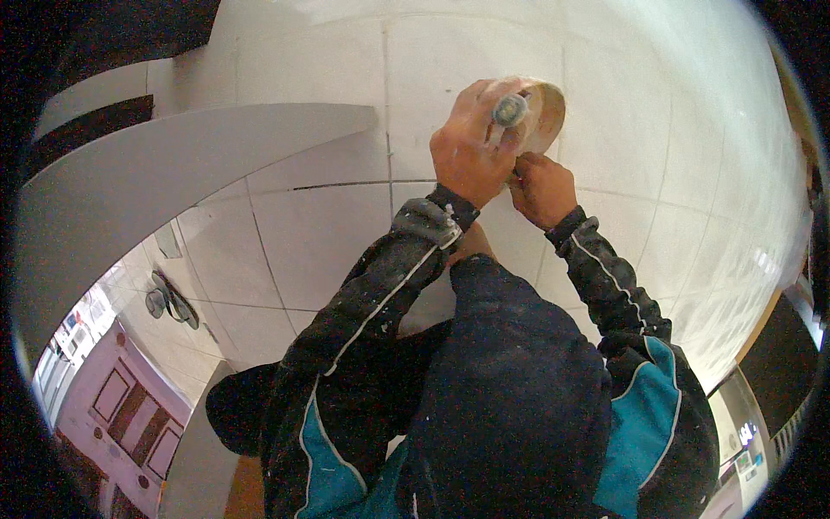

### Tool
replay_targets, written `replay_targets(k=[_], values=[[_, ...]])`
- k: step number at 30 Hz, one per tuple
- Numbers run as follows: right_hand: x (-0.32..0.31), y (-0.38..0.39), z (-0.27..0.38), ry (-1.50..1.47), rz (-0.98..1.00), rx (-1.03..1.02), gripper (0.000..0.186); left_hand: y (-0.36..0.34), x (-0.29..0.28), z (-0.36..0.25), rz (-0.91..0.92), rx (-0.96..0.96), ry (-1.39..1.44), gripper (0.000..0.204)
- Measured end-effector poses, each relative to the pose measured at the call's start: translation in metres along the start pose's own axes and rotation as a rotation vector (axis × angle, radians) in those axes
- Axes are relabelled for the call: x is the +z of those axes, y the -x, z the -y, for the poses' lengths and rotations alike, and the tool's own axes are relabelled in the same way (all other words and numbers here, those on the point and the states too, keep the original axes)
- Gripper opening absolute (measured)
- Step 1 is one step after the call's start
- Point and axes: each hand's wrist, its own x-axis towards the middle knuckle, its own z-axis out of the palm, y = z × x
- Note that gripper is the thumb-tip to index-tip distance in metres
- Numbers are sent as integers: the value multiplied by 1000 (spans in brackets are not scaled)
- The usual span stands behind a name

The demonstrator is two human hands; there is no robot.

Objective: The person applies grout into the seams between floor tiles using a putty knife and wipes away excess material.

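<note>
My left hand (471, 147) is closed around an upright tool-like thing with a rounded grey-green end (510, 110) that points up towards me. Just right of it is a round, pale thing with a brownish inner side (546, 121); whether it is a tape roll or a shallow container, I cannot tell. My right hand (545, 190) is closed, its fingers pinched together at the near edge of the round thing, close to the left hand. What sits between those fingertips is hidden. Both hands are low over the pale tiles (467, 52).
My bent knee in dark trousers (519, 363) is between my forearms, with part of a bare foot (474, 246) beyond it. A grey panel (216, 147) extends in from the left. Dark slippers (173, 301) lie beneath it, near a pinkish door (130, 415).
</note>
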Motion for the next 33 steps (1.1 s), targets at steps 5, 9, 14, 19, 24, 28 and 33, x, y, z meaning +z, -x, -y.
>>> replay_targets(k=[5, 9, 14, 19, 24, 28, 33], values=[[9, -12, 12, -195, 3, 76, 23, -8, -7, 24, -102, -128, -40, 31], [6, 0, -1, -444, 189, 153, 26, 14, 14, 23, -197, -327, 41, 29], [21, 12, -21, -1021, 266, 276, 30, 15, 15, 23, -153, -234, 25, 31], [0, 6, -34, -1092, 249, 471, 31, 14, 0, 23, -58, -291, 90, 29], [-5, -5, -23, -397, -163, 345, 27, 3, 6, 14, 9, -146, -35, 31], [-12, -4, 5, -155, -109, 250, 24, -7, 15, -2, 12, -137, -24, 32], [-7, -5, 5, -90, 16, 116, 20, -4, 23, -1, -39, -182, 45, 33]])
